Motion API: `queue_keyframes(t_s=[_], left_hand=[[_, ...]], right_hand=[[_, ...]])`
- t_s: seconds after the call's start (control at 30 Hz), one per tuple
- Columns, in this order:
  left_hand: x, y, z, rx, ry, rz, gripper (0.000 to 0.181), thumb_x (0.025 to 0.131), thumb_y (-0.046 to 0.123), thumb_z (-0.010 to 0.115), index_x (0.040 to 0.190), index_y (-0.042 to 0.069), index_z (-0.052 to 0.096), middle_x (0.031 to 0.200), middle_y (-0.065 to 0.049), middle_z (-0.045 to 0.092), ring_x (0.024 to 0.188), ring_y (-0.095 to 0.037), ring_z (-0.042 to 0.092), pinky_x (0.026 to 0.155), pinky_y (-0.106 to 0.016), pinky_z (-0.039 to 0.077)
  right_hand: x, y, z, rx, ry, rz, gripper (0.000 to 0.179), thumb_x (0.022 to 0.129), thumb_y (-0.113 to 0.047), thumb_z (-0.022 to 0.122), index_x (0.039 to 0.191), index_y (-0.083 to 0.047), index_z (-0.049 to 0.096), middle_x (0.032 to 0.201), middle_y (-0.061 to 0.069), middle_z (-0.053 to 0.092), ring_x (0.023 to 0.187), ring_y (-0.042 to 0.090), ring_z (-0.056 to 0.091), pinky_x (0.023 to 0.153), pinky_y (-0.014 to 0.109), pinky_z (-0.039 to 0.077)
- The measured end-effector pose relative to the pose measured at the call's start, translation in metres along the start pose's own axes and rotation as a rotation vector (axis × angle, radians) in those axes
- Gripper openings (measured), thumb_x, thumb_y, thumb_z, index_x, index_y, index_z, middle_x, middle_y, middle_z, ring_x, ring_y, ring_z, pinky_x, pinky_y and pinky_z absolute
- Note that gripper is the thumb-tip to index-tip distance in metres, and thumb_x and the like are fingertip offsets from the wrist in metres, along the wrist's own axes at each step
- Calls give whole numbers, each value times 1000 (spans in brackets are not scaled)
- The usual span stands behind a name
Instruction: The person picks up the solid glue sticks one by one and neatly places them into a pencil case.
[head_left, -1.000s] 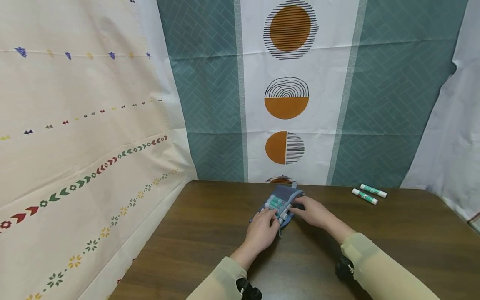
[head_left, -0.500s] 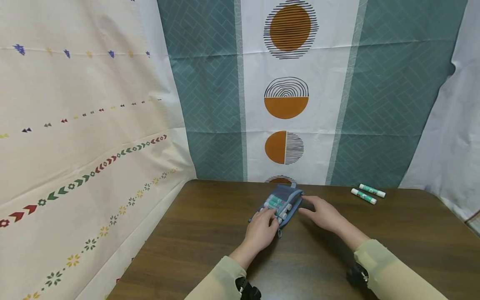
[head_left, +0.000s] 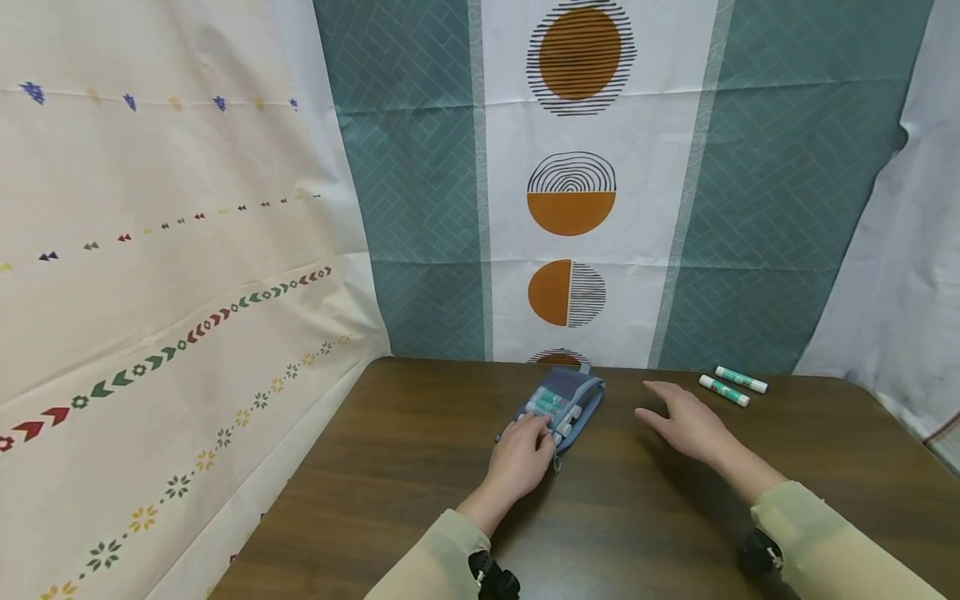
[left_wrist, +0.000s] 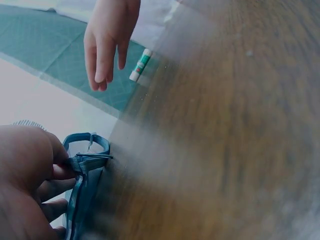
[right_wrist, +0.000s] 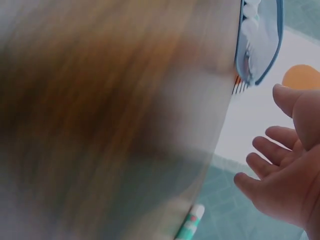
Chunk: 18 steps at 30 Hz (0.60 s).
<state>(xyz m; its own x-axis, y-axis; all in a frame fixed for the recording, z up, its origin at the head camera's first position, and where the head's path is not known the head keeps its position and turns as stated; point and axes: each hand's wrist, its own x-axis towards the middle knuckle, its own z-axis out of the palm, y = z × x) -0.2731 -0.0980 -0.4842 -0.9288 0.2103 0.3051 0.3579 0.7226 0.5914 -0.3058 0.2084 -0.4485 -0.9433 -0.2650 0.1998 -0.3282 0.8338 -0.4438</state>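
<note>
A blue zippered mesh pouch (head_left: 573, 382) lies unzipped near the table's back edge, with several white-and-green glue sticks (head_left: 550, 402) inside. My left hand (head_left: 517, 460) holds its near side, the thumb and fingers about the zipped edge (left_wrist: 75, 202) in the left wrist view. To the right, my right hand (head_left: 688, 425) hovers over the table with fingers extended, nothing in it. Two more glue sticks lie just past that hand, one (head_left: 724, 390) in front of the other (head_left: 741, 380). In the right wrist view the pouch's mouth (right_wrist: 278, 37) gapes.
The brown wooden table (head_left: 420, 500) ends at a hanging green-and-white cloth (head_left: 427, 308) close behind the pouch. A pale patterned cloth (head_left: 187, 400) runs along the left side, and a white one (head_left: 900, 317) hangs at the right.
My right hand has drawn out of the pouch's mouth and moved right, toward the two loose glue sticks, its fingers spreading. My left hand stays on the pouch.
</note>
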Motion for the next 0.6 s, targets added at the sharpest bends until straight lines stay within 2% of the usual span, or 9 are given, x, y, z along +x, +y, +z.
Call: queue_keyframes(t_s=[0.6], left_hand=[[-1, 0, 0, -2, 6, 4, 16, 105, 14, 62, 92, 15, 71, 147, -13, 70, 149, -39, 55, 127, -58, 38]], right_hand=[[-19, 69, -32, -70, 14, 100, 78, 112, -41, 64, 161, 14, 39, 161, 45, 38, 146, 67, 37, 108, 83, 39]])
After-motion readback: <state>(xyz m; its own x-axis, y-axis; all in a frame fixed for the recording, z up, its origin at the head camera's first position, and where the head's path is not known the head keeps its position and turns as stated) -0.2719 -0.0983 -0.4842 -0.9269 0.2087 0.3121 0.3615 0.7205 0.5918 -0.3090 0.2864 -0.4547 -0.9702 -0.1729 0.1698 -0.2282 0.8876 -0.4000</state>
